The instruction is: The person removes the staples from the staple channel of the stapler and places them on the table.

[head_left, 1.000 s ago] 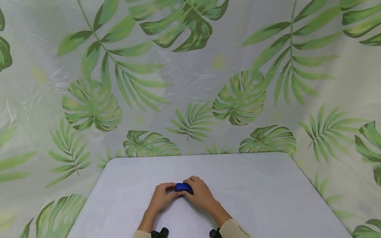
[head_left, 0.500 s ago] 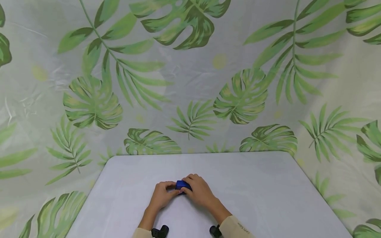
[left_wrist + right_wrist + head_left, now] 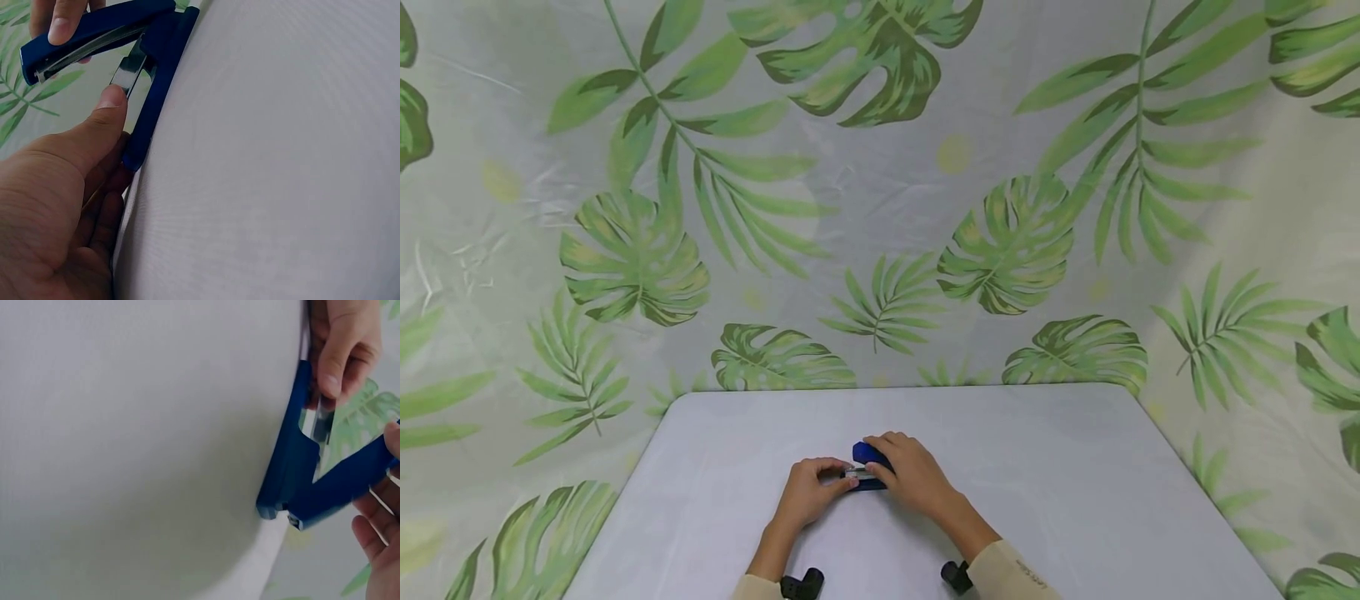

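Observation:
A blue stapler [image 3: 874, 484] stands on the table with its top arm [image 3: 94, 34] swung up from the base [image 3: 165, 81]. The metal staple magazine [image 3: 128, 72] shows between the two halves. At the stapler's front end, my left hand [image 3: 808, 497] pinches, thumb on the magazine's tip and fingers by the base's end. My right hand [image 3: 919, 477] holds the raised top arm between thumb and fingers. In the right wrist view, the hinge end of the base [image 3: 269, 503] rests on the table. Whether staples lie in the magazine is too small to tell.
The white table [image 3: 1075, 483] spreads out around both hands, with rounded far corners. Behind it hangs a leaf-patterned sheet [image 3: 880, 208]. Black wrist cameras [image 3: 805, 583] sit at both cuffs.
The stapler's top arm has swung up away from its base, uncovering the metal magazine. My right hand rose with it and shifted slightly right. My left hand has stayed nearly still.

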`<move>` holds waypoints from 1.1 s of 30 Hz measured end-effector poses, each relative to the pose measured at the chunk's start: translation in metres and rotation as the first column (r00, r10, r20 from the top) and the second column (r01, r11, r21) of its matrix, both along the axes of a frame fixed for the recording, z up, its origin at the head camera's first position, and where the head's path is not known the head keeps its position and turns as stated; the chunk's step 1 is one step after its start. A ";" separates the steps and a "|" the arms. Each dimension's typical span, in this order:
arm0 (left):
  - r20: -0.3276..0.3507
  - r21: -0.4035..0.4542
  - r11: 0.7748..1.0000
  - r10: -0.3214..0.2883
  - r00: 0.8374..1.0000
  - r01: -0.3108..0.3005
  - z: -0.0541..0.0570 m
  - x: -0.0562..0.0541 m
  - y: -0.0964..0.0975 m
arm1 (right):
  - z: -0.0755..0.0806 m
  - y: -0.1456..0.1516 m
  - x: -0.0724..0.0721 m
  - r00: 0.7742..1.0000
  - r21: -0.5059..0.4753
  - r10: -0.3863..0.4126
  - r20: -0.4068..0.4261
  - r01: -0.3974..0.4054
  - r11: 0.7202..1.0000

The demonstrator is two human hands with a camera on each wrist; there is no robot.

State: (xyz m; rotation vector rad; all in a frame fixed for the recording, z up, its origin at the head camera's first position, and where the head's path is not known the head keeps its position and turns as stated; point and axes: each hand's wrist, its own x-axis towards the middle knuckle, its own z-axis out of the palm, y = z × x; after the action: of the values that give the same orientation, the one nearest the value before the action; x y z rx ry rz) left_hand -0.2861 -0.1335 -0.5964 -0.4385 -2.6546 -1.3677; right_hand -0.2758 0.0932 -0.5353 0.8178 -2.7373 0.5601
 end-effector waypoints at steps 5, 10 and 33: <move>0.001 -0.005 1.000 0.007 1.000 -0.007 -0.001 0.000 0.000 | 0.005 0.007 0.000 1.000 -0.014 0.002 0.029 -0.002 1.000; 0.000 -0.021 1.000 0.014 1.000 -0.014 -0.001 0.000 0.000 | 0.009 0.017 0.000 0.998 -0.025 0.012 0.062 -0.010 1.000; 0.030 -0.011 0.999 0.045 0.999 -0.045 0.002 0.003 0.002 | 0.029 0.062 -0.002 0.987 -0.103 -0.002 0.163 0.019 0.995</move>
State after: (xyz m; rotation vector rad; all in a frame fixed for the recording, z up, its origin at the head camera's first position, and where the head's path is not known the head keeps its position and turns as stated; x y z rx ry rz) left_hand -0.2826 -0.1318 -0.5949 -0.3598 -2.6795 -1.3590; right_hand -0.2783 0.1551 -0.5067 0.7631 -2.8272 0.7931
